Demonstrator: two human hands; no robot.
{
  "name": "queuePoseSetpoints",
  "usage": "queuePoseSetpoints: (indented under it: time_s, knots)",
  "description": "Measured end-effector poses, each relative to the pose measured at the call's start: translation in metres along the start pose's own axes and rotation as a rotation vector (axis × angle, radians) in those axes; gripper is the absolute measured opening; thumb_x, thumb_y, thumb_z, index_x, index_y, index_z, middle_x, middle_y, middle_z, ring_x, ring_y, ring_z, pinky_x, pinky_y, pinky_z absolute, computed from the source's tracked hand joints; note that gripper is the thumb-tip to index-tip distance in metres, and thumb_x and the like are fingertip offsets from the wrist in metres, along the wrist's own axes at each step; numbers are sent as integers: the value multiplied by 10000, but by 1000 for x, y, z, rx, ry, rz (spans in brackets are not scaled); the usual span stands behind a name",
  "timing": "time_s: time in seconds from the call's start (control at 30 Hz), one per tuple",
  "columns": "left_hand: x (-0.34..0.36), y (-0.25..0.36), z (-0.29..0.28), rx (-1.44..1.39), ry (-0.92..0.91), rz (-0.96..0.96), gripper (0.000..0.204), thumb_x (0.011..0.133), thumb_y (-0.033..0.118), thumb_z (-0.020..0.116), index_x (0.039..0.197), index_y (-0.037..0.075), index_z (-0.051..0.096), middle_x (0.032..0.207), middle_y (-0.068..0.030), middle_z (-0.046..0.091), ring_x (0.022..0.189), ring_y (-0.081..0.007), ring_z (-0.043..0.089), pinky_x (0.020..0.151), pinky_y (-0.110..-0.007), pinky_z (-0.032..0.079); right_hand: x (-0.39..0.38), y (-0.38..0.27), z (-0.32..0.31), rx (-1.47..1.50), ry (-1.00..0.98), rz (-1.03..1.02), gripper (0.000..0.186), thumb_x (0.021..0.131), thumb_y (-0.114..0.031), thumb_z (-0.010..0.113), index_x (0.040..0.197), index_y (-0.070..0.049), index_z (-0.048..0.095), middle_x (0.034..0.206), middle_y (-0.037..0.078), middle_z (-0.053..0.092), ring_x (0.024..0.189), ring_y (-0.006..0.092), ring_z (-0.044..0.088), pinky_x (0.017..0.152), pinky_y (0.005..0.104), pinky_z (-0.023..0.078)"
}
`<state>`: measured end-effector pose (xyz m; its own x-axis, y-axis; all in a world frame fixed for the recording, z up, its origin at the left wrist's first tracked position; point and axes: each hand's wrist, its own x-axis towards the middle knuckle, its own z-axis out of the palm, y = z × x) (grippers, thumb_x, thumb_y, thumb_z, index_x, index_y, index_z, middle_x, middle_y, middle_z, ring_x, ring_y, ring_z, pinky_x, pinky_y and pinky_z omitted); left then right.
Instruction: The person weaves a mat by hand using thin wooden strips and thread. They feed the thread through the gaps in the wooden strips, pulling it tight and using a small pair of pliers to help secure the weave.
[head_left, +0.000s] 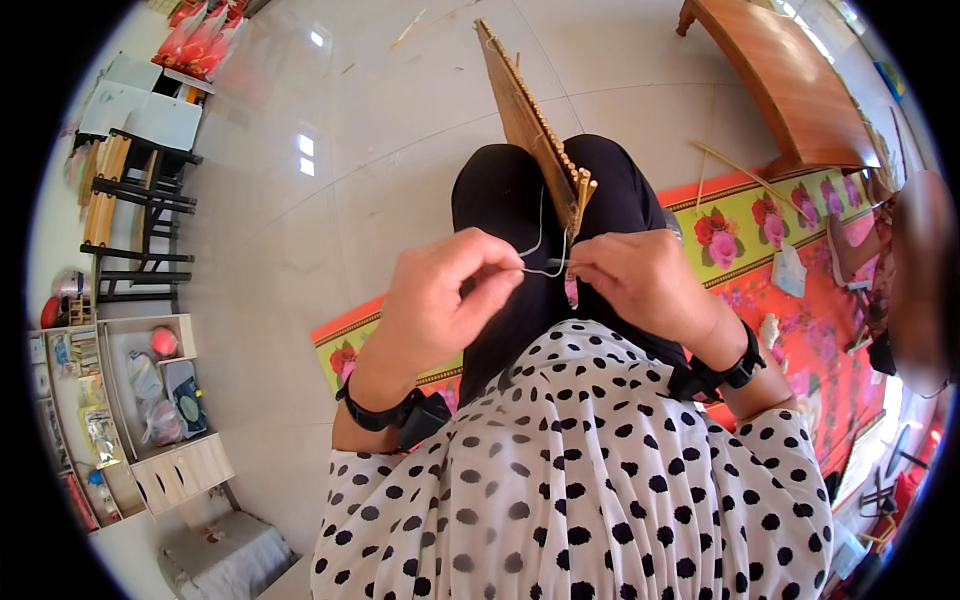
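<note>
A flat brown panel of thin sticks (535, 125) stands on edge between my knees, its cut stick ends along the top edge. A few loose-looking stick ends jut out at its near corner. Pale string (542, 225) hangs from near that corner and loops between my two hands. With thumb and forefinger pinched, my left hand (440, 290) grips the string just left of the panel. Close under the near corner, my right hand (645, 280) is closed too, its fingertips pinching the string. A small greyish tip beside those fingertips is too small to name.
A wooden bench-like piece (790, 80) stands far right, loose sticks (745, 170) near it on a flowered mat (720, 240). Another person's foot (845, 245) is at the right. Shelves (120, 420) and folded black frames (145, 230) line the left.
</note>
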<state>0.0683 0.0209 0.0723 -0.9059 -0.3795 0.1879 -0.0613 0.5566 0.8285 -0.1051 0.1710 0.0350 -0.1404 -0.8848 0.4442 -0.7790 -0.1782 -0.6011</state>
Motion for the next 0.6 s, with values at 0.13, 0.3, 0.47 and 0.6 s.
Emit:
queuePoseSetpoints:
  time_s: [0.13,0.3,0.47,0.6]
  knots:
    - [-5,-5,-10,-12,8,-14,69,782,-28,639,810,-8,579,692,-50,605,628,-120,563,592,-240,456,-4,-1,1,342,-95,218,77,826,-35,632,900,-17,637,695,84,627,563,168,617,525,261,483]
    - [-11,-13,-3,-6,31,-110,105,785,0,664,868,-4,599,725,-42,614,653,-106,570,624,-234,477,-3,0,7,823,-182,534,135,919,-76,558,953,21,645,699,49,631,555,63,583,518,200,464]
    - [-5,-11,12,-110,-5,-21,197,781,11,689,963,7,615,747,-51,614,651,-97,569,592,-218,469,-4,-4,14,1047,-313,610,187,952,-107,516,965,19,653,710,32,634,546,50,566,521,184,461]
    - [2,-15,20,-85,-29,41,81,798,11,669,852,6,609,707,-45,587,606,-92,548,539,-222,435,-3,-4,13,907,-345,560,179,942,-99,532,964,28,656,708,31,634,556,50,571,536,182,469]
